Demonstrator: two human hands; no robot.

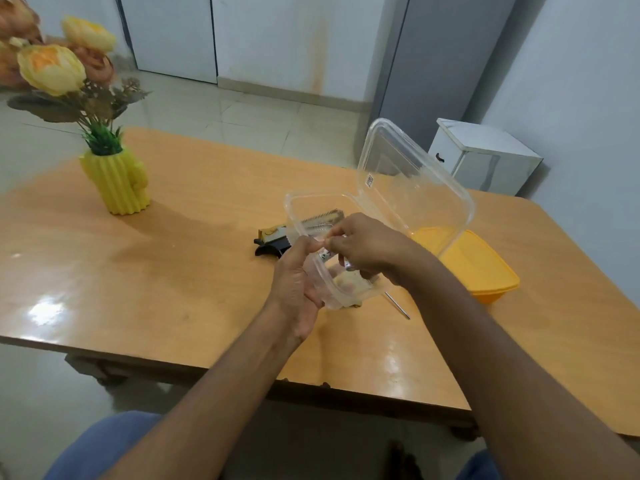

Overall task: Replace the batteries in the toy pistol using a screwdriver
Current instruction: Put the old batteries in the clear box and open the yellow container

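My left hand grips a small clear plastic tub from the left and below, holding it tilted above the table. My right hand reaches over the tub's rim, its fingers pinched on a small cylinder with a silver end, apparently a battery. The fingertips of both hands meet at the rim. The black and gold toy pistol lies on the table just behind the tub, partly seen through it. A thin metal screwdriver shaft sticks out on the table below my right wrist; its handle is hidden.
A large clear container leans tilted on a yellow lid at the right. A yellow ribbed vase with artificial flowers stands at the back left of the wooden table. A small white cabinet stands beyond the table.
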